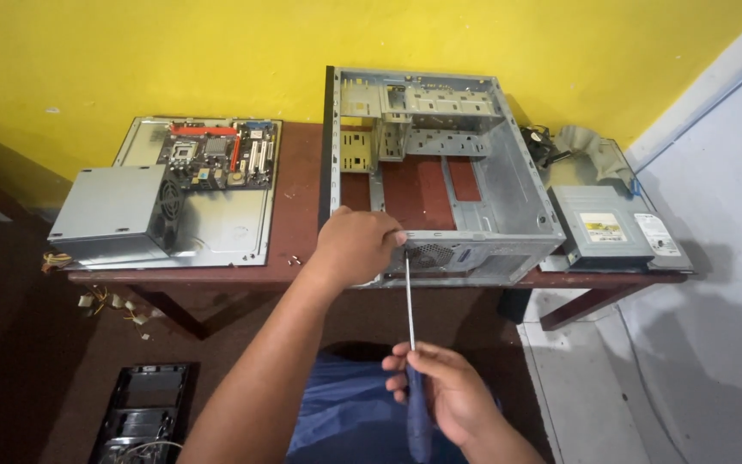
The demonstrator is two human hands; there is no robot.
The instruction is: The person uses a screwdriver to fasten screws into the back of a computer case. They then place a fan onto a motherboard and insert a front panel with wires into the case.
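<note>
Right hand (448, 395) grips our blue screwdriver (411, 344), left hand (355, 247) pinches its tip at the empty case (474, 185); yellow-labelled grey drive (599, 228) sits beside it.

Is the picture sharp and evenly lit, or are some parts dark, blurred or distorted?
Head view: even light on the case and motherboard, no strong glare; the floor at lower left is dark; the table edge bows from wide-angle distortion; the right hand on the screwdriver looks slightly soft.
</note>
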